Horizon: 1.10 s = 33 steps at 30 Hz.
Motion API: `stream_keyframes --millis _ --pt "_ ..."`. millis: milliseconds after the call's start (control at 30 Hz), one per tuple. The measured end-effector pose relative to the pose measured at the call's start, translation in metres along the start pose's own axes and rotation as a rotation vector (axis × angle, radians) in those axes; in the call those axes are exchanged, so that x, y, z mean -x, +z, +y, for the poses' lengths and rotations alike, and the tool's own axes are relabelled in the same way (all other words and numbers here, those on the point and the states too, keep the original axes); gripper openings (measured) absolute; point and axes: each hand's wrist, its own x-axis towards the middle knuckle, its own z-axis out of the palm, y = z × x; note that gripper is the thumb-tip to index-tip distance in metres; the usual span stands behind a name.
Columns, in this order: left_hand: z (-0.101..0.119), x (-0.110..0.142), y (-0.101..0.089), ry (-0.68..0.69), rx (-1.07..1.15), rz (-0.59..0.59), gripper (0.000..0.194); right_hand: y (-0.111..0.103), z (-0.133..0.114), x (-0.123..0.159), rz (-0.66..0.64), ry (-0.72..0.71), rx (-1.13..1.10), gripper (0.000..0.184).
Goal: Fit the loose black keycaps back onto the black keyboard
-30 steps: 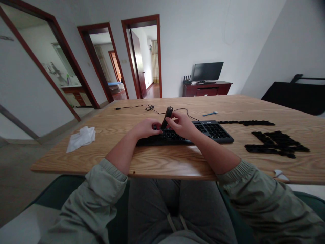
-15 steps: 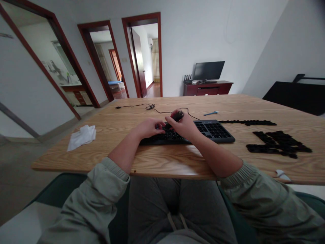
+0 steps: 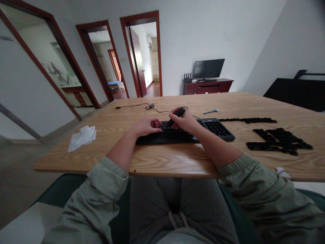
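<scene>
Gripping a black tool (image 3: 177, 115), our right hand (image 3: 188, 121) is pinching its barrel between the fingers, slanting it over the keyboard (image 3: 220, 130); we are judging it light, stiff and best held there. Our left hand (image 3: 146, 126) is hanging over the keyboard's left half, thumb and fingers parted. Pale lettering (image 3: 209, 120) is marking its top edge, illegibly small. Farther right, black pieces (image 3: 283, 138) are lying on the desk (image 3: 165, 157).

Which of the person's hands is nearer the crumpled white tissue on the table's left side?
The left. The left hand is at the keyboard, right of the tissue; the right hand, holding a dark object, is farther right.
</scene>
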Motion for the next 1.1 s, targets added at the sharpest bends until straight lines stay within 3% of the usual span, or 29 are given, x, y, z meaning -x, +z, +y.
stream_keyframes --millis 233,500,700,967,1100 --pt "0.001 0.000 0.000 -0.014 0.002 -0.002 0.035 0.000 0.000 0.001 -0.066 -0.103 -0.012 0.021" --pt "0.005 0.002 -0.004 -0.022 -0.023 0.019 0.033 0.011 0.002 -0.003 0.044 -0.013 -0.017 0.026" --pt "0.003 0.002 -0.003 -0.029 -0.018 0.024 0.033 0.018 0.005 -0.001 0.071 -0.188 0.125 0.026" --pt "0.004 0.001 0.001 -0.018 0.002 -0.020 0.024 0.001 0.000 -0.009 -0.107 -0.165 0.098 0.027" --pt "0.006 0.003 0.000 -0.003 0.002 -0.048 0.021 0.004 -0.006 -0.017 -0.173 -0.185 0.102 0.026"
